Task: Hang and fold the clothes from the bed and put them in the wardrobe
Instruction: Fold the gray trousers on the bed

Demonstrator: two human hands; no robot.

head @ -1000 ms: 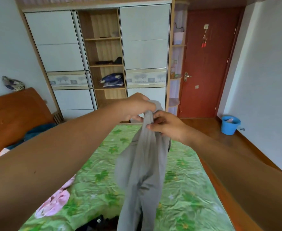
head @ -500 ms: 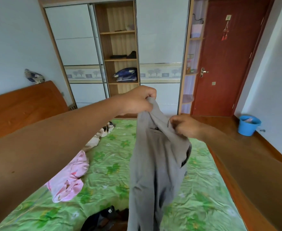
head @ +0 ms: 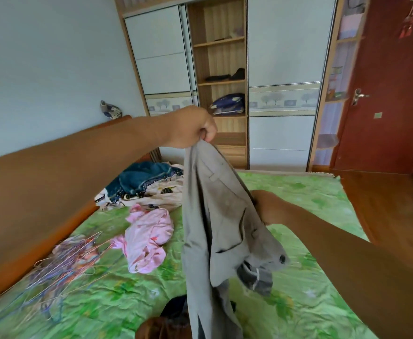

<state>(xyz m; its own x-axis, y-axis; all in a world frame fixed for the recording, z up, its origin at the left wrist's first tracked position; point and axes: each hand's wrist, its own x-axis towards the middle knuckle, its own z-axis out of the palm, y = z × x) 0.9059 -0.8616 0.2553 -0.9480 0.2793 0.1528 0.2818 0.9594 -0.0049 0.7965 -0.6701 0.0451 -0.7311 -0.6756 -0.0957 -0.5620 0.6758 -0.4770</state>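
While the left hand [head: 193,127] pinches the top of the grey trousers [head: 215,216] above the bed [head: 310,277], their legs are cut off below. The right hand [head: 266,206] meets their side, its fingers hidden by cloth and its grip unclear. Blurred wire hangers [head: 63,263] lie on the bed.

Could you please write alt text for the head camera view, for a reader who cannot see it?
A person holds up a grey garment over a green-sheeted bed, left hand gripping its top, right hand holding its side. A pink garment and wire hangers lie on the bed; a wardrobe stands behind.
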